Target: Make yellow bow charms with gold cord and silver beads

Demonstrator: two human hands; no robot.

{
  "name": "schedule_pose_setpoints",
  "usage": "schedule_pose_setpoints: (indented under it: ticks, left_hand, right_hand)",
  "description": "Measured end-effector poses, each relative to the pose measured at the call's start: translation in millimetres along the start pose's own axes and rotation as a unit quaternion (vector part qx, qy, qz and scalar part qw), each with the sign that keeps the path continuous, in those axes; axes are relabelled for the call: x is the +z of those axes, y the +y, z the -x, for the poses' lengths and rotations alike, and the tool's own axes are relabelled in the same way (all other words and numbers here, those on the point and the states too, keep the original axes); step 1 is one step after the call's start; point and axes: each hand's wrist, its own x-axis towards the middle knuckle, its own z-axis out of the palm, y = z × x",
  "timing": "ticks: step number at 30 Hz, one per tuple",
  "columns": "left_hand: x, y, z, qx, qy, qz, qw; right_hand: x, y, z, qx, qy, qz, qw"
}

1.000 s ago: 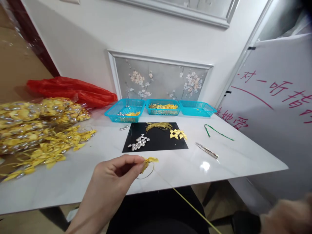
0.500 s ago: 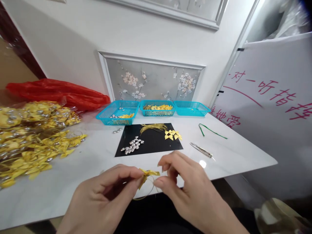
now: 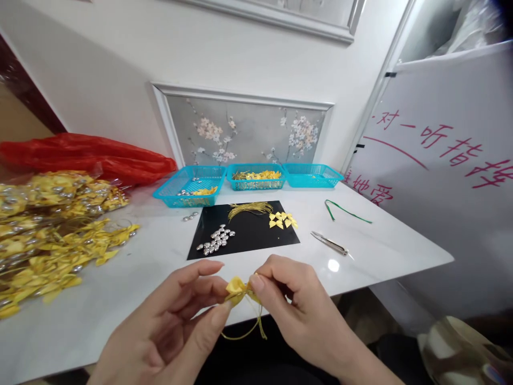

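Note:
Between my hands, above the table's front edge, is a yellow ribbon bow (image 3: 236, 290) with a gold cord (image 3: 244, 335) hanging below it. My left hand (image 3: 172, 315) holds the bow's left side between thumb and a bent finger, its index finger raised. On the other side, my right hand (image 3: 294, 307) pinches the bow's right end; the fingertips partly cover it. Beyond them, a black mat (image 3: 244, 238) carries silver beads (image 3: 216, 239), a bundle of gold cords (image 3: 250, 209) and several small yellow bows (image 3: 282, 219).
Blue baskets stand along the wall: the left basket (image 3: 164, 193) with beads and yellow pieces, the middle basket (image 3: 256, 185) fuller, then the right basket (image 3: 312, 183). Thread snips (image 3: 329, 243) and a green cord (image 3: 348, 212) lie right. Yellow bow strands (image 3: 80, 251) and red bags (image 3: 88, 155) occupy the left.
My right hand has moved left and closed on the bow's right end. My left index finger has lifted off, and the bow has turned to show its loops.

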Motion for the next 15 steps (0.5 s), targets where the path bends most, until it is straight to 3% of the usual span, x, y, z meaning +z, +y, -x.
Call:
schedule_pose_setpoints:
  ticks: [6,10,15]
  left_hand:
    - [9.6,11,-5,-0.017,0.002,-0.005,1.0]
    - [6.0,9,-9,-0.028,-0.017,0.02,0.999]
    - [3.5,6,-12,-0.036,0.016,0.019,0.999]
  right_hand:
    - [1,-1,-1,-0.008,0.0,0.01,1.0]
    - [-2,2,3,0.033,0.008,-0.029,0.999]
    - [10,11,17,0.102,-0.015,-0.085,0.991]
